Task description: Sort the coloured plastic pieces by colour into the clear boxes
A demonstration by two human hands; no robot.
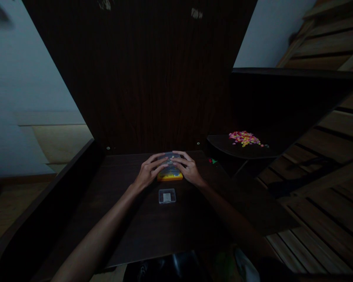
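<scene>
My left hand point(148, 170) and my right hand point(190, 169) lie at the two sides of a flat box with a yellow-orange base point(170, 178) and a bluish, see-through upper part. Fingers of both hands reach over its top toward the middle and partly hide it. Small pale bits show between the fingertips; what they are is too small to tell. Each hand appears to hold the box from its own side. Nearer to me, apart from both hands, a small clear plastic case point(167, 196) with a whitish square inside lies on the dark tabletop point(129, 231).
A heap of pink, yellow and orange small pieces point(245, 138) lies on a low corner shelf point(223, 143) at the right. Tiny red and green items point(213, 161) are beside it. A tall dark panel point(159, 78) rises behind; a raised edge point(50, 196) bounds the left.
</scene>
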